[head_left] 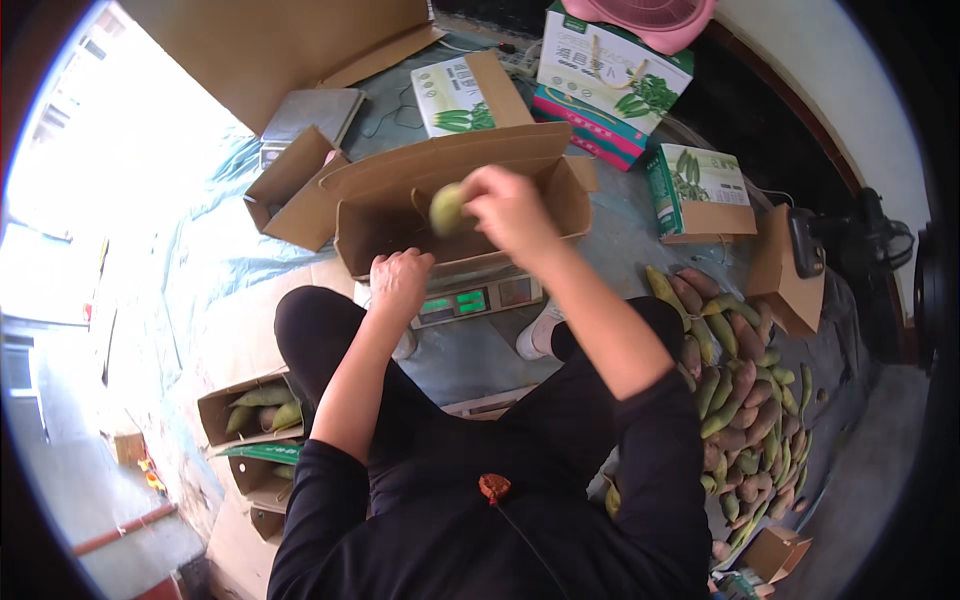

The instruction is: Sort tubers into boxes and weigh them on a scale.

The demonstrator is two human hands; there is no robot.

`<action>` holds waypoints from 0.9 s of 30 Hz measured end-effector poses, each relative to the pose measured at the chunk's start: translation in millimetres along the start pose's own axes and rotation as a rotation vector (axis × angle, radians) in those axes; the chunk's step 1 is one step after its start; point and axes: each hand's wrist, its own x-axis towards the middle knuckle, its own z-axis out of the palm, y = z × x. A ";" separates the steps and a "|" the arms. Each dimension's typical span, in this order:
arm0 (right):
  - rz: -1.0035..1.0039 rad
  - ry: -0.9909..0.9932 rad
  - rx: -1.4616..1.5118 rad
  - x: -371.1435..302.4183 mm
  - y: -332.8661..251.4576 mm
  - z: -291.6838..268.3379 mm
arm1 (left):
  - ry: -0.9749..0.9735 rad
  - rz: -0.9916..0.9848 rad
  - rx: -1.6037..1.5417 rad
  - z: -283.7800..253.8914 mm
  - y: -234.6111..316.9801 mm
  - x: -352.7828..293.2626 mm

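Observation:
My right hand [510, 215] grips a pale green, rounded vegetable [449, 210], blurred by motion, above an open brown cardboard box [350, 225]. Its kind is not clear. The fingers of my left hand [400, 280] curl over the near rim of that box, at its left part. Under the box stands a weighing scale [432, 313] with a lit green display. Shadow hides most of the box's inside.
Green radishes and reddish sweet potatoes [740, 400] lie heaped at my right. Packed boxes [228, 418] stand at lower left. Printed cartons [700, 190] and a pink basket [650, 15] are at the back. A smaller open box [290, 200] sits beyond my left hand.

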 end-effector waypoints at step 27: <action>0.584 0.491 -0.723 -319.6 69.9 -253.7 | 0.003 0.054 -0.103 17.3 -19.9 12.0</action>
